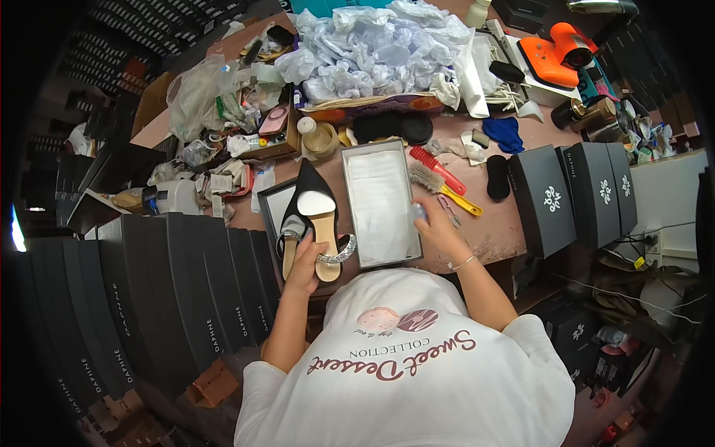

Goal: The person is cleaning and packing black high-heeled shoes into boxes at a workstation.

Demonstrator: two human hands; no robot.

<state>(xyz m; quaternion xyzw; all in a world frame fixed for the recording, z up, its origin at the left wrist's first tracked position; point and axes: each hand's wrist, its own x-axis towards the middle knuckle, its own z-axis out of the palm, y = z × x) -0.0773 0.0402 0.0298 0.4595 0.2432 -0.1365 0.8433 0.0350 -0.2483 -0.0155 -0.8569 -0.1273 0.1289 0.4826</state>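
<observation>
Your shirt: white fabric (417,372) fills the lower middle of the view, nearest the lens, with your forearms rising from it.
Your left hand: your left hand (305,262) is closed around the heel end of the black pointed shoe with a tan insole and a rhinestone strap (316,216); the fingers wrap its left side.
Shoe position: it lies toe away from you, over a dark open box lid (274,205) and just left of the open box.
Your right hand: your right hand (438,232) rests at the right wall of the open grey shoebox lined with white tissue paper (381,203); its fingers are curled on something small and pale, and you cannot tell from this view what it is or how firmly it is held.
Bracelet: a thin bracelet (462,263) circles your right wrist.
Beside the right hand: a red brush (438,170) and a yellow-handled brush (447,189) lie on the brown tabletop (499,223), with small scissors (448,210) just below them.
Right side: three closed black shoeboxes (581,195) stand in a row near the table edge.
Left side: a long row of black boxes (164,298) stands packed on edge.
Far side: a heap of crumpled white tissue and plastic (380,48) sits beyond the open box, with an orange handheld tool (555,51) further right.
</observation>
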